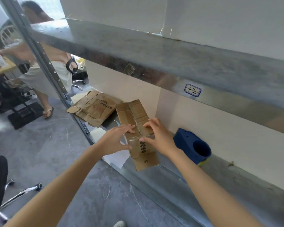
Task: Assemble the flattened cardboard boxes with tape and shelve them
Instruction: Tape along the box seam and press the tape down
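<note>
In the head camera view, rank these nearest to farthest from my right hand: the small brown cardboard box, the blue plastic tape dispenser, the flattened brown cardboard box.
1. Small brown cardboard box: touched by the right hand.
2. Blue plastic tape dispenser: just to its right.
3. Flattened brown cardboard box: farther left, behind.

We see a small brown cardboard box (132, 115) standing on the metal shelf (187, 185) with its top flaps folded shut and one flap hanging over the shelf's front edge, while a flattened box (93, 108) with red print lies overhanging the shelf's left end.
</note>
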`<state>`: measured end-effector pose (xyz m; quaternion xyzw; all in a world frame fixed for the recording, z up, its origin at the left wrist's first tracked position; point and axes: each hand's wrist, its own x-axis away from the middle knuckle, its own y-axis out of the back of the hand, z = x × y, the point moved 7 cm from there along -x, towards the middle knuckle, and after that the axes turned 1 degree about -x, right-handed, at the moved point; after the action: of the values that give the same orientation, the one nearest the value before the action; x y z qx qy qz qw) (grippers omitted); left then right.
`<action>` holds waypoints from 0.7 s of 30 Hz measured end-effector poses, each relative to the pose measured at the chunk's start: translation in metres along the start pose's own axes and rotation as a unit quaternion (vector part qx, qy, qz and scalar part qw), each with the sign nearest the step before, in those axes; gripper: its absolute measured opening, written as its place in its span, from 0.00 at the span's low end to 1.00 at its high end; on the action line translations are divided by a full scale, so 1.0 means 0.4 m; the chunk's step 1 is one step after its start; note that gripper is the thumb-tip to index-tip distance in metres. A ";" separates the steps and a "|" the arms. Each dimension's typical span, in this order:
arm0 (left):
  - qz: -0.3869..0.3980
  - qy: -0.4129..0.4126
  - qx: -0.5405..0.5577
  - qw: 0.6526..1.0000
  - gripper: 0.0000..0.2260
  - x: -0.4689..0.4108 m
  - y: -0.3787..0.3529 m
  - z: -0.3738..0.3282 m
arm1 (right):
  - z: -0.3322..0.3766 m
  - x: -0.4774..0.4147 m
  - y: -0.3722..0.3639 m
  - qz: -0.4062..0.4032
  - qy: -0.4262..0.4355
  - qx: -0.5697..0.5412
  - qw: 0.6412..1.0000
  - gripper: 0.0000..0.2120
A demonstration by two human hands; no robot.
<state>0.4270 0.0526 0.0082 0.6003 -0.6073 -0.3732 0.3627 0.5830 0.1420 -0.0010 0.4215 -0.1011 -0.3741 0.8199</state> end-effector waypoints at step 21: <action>0.003 -0.073 0.002 0.997 0.39 -0.223 0.118 0.231 | 0.036 0.114 0.008 -0.188 -0.226 0.001 0.956 0.22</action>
<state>0.3247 0.1434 0.0083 0.5704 -0.6344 -0.4142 0.3173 0.6098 0.1023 0.0036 0.3382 -0.2028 -0.6069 0.6900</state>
